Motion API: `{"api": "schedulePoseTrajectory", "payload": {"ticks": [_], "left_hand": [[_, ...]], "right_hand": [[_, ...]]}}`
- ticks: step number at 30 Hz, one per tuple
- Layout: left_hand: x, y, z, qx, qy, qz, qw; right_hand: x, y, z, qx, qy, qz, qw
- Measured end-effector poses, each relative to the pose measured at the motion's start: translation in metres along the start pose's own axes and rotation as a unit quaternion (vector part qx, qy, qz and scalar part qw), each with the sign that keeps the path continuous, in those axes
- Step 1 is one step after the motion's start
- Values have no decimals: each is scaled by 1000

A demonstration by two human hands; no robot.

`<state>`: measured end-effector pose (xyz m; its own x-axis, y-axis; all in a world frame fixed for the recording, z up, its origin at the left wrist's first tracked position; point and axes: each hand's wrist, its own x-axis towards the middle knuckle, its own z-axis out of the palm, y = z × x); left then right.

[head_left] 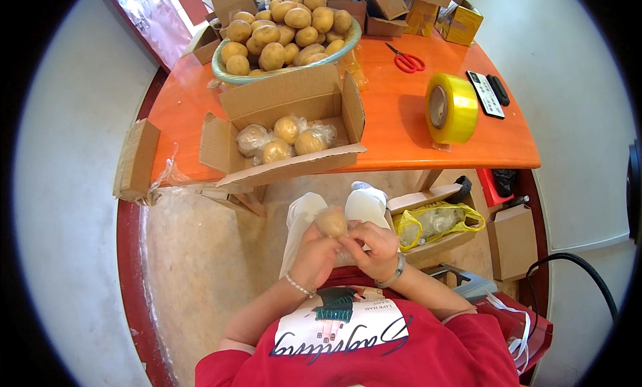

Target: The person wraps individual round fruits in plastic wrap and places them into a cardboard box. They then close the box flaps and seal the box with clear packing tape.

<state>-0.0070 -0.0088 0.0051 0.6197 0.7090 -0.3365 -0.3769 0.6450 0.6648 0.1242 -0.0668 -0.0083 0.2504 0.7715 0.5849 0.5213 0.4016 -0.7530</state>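
Over my lap, my left hand holds a potato in thin clear plastic. The fingers of my right hand pinch the plastic at the potato's near side; both hands are slightly blurred. Beyond them, at the table's front edge, an open cardboard box holds several potatoes wrapped in clear plastic. Behind the box, a round basket is heaped with unwrapped potatoes.
On the orange table are a large roll of yellow tape, red-handled scissors and a flat card-like object. Cardboard boxes line the back. Below right lies a yellow plastic bag.
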Motion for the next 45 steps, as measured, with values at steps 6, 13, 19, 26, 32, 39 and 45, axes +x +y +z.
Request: {"api": "schedulePoseTrajectory", "payload": {"ticks": [6, 13, 19, 26, 32, 39, 45], "left_hand": [[-3, 2, 7, -50, -79, -32, 995], [3, 9, -3, 51, -18, -35, 998], [1, 33, -19, -64, -153, -212, 963], [2, 30, -13, 24, -216, -269, 938], [3, 39, -8, 319, -228, -188, 900], [-11, 37, -8, 709, -111, 137, 683], [-15, 40, -6, 768, -121, 230, 585]], "right_hand": [[-2, 11, -2, -97, -37, -151, 983], [-3, -3, -12, -56, -120, -263, 956], [39, -17, -52, 21, -103, -61, 993], [54, -4, -45, 113, -314, -90, 938], [46, -3, -46, 89, -296, -74, 948], [39, -3, -44, 42, -233, -15, 971], [28, 5, -46, 117, -272, 185, 937]]}}
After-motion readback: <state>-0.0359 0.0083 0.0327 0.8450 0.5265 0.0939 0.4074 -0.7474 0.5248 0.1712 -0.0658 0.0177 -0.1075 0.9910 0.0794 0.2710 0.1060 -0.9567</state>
